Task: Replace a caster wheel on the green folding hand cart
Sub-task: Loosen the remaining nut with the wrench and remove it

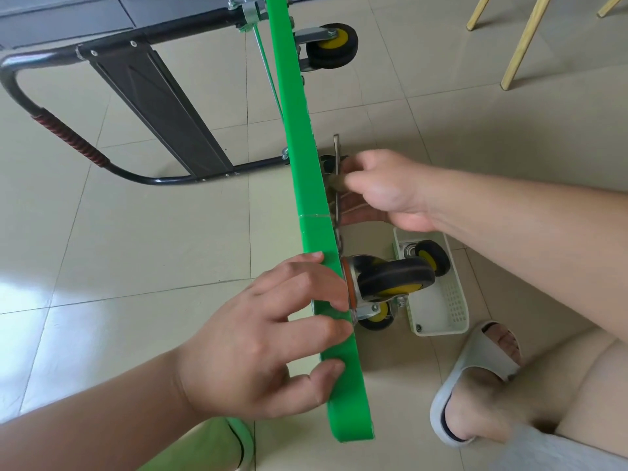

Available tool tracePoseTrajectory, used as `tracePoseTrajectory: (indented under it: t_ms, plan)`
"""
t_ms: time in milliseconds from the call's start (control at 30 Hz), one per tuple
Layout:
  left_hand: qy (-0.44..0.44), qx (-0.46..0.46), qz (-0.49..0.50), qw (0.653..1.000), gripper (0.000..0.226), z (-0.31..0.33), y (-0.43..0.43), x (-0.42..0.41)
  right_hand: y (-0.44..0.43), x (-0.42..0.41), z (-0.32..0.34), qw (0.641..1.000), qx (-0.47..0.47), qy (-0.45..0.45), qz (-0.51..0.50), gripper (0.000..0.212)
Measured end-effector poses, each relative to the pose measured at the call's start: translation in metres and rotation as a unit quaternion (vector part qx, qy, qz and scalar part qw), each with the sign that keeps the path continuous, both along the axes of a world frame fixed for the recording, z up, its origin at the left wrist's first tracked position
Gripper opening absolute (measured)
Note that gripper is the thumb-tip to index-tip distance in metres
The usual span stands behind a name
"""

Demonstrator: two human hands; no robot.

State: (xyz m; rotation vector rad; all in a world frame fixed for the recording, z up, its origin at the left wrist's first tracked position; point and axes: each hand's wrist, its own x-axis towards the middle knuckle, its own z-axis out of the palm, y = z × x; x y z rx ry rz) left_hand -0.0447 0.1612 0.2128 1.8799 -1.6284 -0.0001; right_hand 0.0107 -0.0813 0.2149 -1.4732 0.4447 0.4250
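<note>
Beige tile floor. Green cart platform (306, 185) stands on edge, running top centre to bottom centre; black handle (159, 180) lies upper left. L hand (258, 338) lower centre, fingers spread, tips pressing platform edge beside mounted caster (394, 277). R hand (380, 185) mid-frame, fingers curled round metal wrench (336, 144) at underside. Spare caster (433, 256) sits in white basket (441, 321), lower right.

Cart deck (306, 164) on edge on the floor (136, 253), left hand (265, 341) on its near rim, right hand (377, 188) holding a tool (336, 144) at its right face; mounted caster (394, 277) just right of the left hand, basket (441, 321) holding a loose caster (433, 256) under the right hand, handle (68, 130) left of both.
</note>
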Motion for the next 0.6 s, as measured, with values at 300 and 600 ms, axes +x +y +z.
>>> tracePoseTrajectory:
  t_ms: [300, 600]
  plan:
    - [-0.003, 0.001, -0.002, 1.000, 0.016, -0.001, 0.001, 0.001, 0.002, -0.012, 0.021, 0.980, -0.124, -0.155, 0.020, 0.009]
    - [-0.005, -0.001, -0.004, 1.000, 0.017, -0.001, 0.001, 0.001, 0.019, -0.077, 0.042, 0.879, -0.297, -0.369, 0.048, 0.011]
